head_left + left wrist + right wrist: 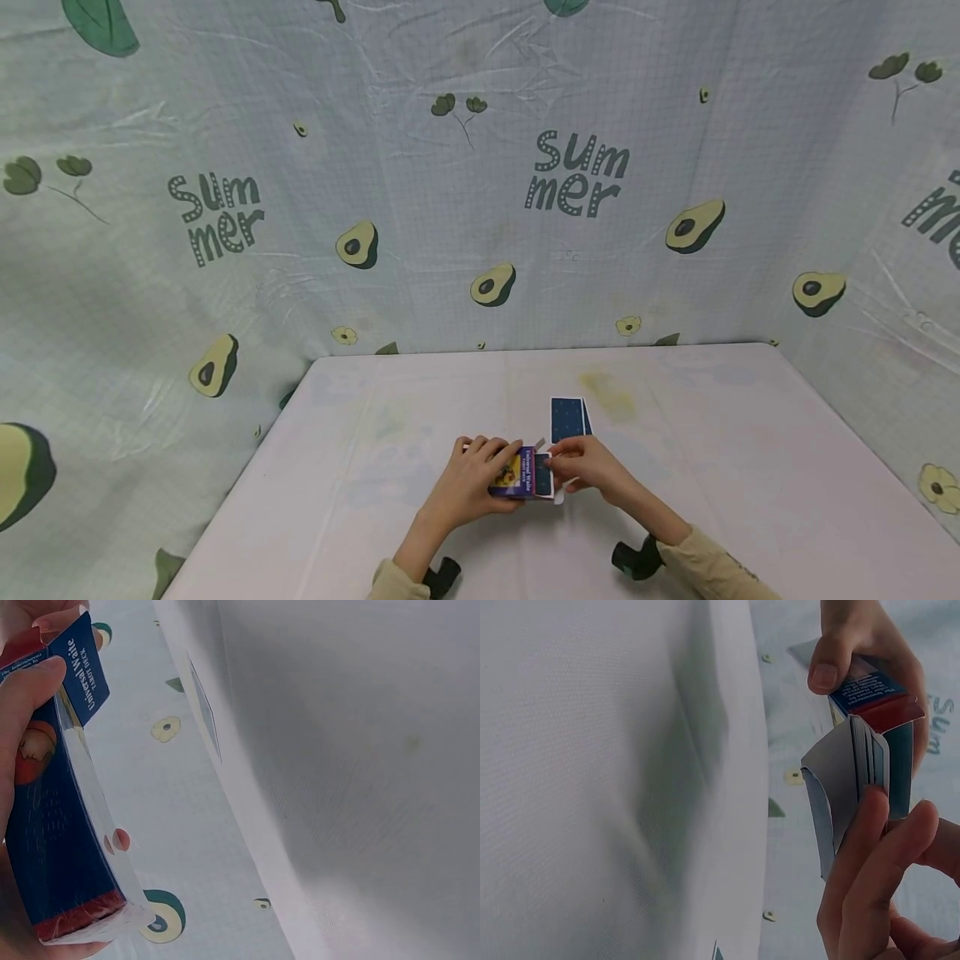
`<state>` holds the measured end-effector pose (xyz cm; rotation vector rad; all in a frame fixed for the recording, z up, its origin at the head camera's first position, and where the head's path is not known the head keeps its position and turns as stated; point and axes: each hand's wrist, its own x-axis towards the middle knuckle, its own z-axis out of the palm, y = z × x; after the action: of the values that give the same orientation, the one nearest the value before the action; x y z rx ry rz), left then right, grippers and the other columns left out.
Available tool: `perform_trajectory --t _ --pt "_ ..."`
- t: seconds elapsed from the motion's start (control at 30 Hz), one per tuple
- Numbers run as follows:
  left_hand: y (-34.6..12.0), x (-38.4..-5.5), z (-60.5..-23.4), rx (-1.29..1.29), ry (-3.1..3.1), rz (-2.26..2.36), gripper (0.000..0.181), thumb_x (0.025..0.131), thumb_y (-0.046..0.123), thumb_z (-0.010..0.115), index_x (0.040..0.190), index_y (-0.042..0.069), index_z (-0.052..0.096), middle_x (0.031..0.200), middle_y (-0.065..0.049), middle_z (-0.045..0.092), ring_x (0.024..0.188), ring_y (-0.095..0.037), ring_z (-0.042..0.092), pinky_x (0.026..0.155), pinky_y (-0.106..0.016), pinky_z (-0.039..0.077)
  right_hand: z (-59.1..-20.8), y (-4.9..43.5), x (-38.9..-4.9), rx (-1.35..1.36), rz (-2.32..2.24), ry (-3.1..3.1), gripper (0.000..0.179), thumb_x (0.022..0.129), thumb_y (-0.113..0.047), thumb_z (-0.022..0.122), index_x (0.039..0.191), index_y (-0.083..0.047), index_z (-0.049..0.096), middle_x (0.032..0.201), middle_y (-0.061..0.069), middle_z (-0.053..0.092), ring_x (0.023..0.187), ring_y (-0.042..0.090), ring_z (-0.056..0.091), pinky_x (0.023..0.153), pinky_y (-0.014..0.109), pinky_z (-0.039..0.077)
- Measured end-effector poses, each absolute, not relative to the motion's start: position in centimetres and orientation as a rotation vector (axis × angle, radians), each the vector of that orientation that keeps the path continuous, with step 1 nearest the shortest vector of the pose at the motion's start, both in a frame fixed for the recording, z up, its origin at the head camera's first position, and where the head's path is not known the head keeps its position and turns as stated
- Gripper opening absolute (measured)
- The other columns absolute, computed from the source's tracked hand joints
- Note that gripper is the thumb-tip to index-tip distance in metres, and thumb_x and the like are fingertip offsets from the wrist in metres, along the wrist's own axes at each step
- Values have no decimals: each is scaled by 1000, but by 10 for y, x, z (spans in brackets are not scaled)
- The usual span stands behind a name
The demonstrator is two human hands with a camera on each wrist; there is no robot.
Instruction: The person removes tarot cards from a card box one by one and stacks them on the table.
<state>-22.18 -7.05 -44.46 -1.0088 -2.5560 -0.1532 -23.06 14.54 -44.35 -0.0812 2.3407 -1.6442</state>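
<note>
My left hand (474, 479) grips a tarot deck box (510, 473), its fingers over the top and thumb along the near side. The box is purple-blue with a yellow picture, and its lettered flap (81, 671) stands out in the left wrist view. From the box's right end a stack of cards (864, 754) sticks partway out. At that end my right hand (592, 468) pinches the cards with its fingertips; its thumb is partly hidden. Beyond the right hand, a few dark blue-backed cards (567, 418) lie on the table, slightly fanned.
A white cloth covers the table (405, 417), with a yellowish stain right of the loose cards. Behind and at the sides hangs a curtain (420, 183) printed with avocados. A dark wrist camera (637, 558) hangs under the right forearm.
</note>
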Motion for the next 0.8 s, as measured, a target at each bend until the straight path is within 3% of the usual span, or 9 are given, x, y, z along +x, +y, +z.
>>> perform_trajectory --t 0.4,0.8 --pt "-72 -221 -444 -994 -2562 -138 76 64 57 69 128 21 47 110 5 57 93 -12 49 84 -35 35 -443 157 -231 -51 -1606 2378 36 79 -26 65 108 -4 59 88 10 69 64 15 64 51 25 44" --pt "-73 -221 -446 -971 -2593 -126 76 64 57 69 128 22 47 111 4 56 94 -12 49 85 -38 35 -444 175 -231 -65 -1613 2363 35 83 -30 59 108 -5 59 91 9 66 65 13 62 52 25 43"
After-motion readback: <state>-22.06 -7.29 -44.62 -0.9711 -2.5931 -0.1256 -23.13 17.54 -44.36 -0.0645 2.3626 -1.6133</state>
